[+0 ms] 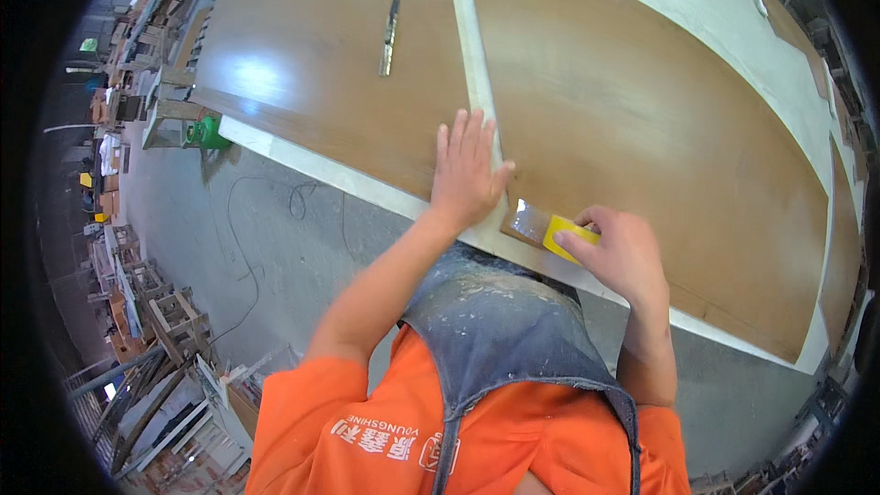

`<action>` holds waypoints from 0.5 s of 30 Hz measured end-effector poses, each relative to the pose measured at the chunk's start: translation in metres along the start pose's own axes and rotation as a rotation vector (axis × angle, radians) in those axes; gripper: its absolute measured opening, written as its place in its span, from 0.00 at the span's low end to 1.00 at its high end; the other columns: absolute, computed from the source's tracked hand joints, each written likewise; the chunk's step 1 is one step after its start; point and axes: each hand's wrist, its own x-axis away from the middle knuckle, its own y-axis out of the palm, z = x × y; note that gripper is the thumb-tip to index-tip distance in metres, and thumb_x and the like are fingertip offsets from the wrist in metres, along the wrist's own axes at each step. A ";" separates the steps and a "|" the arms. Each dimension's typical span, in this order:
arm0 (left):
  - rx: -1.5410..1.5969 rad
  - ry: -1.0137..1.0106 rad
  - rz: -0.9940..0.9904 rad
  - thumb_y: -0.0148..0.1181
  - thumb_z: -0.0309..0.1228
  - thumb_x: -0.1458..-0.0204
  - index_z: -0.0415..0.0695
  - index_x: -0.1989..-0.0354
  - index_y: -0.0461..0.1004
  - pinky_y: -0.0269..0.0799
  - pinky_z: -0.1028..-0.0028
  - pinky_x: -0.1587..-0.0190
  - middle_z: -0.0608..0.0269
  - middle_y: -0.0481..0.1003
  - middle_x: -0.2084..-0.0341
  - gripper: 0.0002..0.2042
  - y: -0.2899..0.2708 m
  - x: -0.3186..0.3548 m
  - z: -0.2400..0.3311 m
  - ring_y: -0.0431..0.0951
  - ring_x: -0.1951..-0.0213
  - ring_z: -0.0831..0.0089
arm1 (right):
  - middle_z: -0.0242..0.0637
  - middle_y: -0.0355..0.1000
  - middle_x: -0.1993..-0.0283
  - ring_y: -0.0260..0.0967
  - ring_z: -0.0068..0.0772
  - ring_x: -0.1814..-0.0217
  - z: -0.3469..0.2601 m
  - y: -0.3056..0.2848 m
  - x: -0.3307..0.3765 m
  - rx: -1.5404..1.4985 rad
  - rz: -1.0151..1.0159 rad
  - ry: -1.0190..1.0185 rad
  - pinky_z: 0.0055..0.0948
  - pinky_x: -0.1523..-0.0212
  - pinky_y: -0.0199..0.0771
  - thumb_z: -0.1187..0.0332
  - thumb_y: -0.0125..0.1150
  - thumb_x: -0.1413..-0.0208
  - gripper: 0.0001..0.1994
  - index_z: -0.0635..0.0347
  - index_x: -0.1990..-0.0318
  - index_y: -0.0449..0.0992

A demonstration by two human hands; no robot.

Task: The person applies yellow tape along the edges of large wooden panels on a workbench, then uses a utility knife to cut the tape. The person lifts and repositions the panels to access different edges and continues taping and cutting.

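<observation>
1. So here the left hand (467, 170) is spread flat, palm down, fingers apart, right over the pale seam (469, 64) between two brown panels. It's gripping nothing, just pressing on the surface.
2. The right hand (619, 252) is closed round the yellow handle of a putty knife (548, 227). The shiny blade lies low on the near edge of the right brown panel (660, 128), just right of the seam and close to the left hand's thumb.
3. Both panels lie on a pale counter (302, 160) that shows as a strip along the near edge. The left brown panel (330, 64) has a long metal tool (390, 35) lying on it, far from both hands and untouched.
4. My read: this is the filling or scraping step at the seam's near end, one hand steadying, the other working the blade. I can't make out any filler on the blade, too much glare.
5. Next stroke, I reckon, wants the blade kept at a shallow angle and drawn along the edge with even pressure, and the left hand's thumb kept out of its path.
6. Off to the left there's grey floor (275, 247) with a trailing cable, a green machine (207, 133) and stacks of wooden frames.
</observation>
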 end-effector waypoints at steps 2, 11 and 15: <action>0.127 0.049 0.002 0.57 0.46 0.38 0.35 0.30 0.61 0.47 0.38 0.28 0.40 0.57 0.28 0.34 -0.021 0.007 0.008 0.53 0.26 0.40 | 0.51 0.80 0.64 0.79 0.52 0.59 0.002 -0.003 0.004 -0.062 0.008 0.015 0.46 0.57 0.78 0.48 0.70 0.47 0.24 0.61 0.56 0.83; -0.145 -0.447 0.230 0.68 0.39 0.45 0.35 0.35 0.65 0.64 0.50 0.35 0.39 0.71 0.45 0.33 -0.059 -0.028 -0.159 0.69 0.41 0.42 | 0.49 0.80 0.53 0.78 0.52 0.49 -0.010 -0.001 0.015 -0.125 0.229 0.017 0.43 0.47 0.76 0.55 0.73 0.49 0.24 0.62 0.49 0.81; -0.076 -0.645 0.042 0.69 0.46 0.46 0.32 0.39 0.69 0.69 0.54 0.37 0.36 0.73 0.43 0.34 -0.053 -0.092 -0.240 0.72 0.40 0.43 | 0.48 0.80 0.50 0.76 0.51 0.46 -0.031 0.005 0.015 -0.154 0.484 0.069 0.41 0.42 0.73 0.60 0.73 0.47 0.20 0.63 0.50 0.81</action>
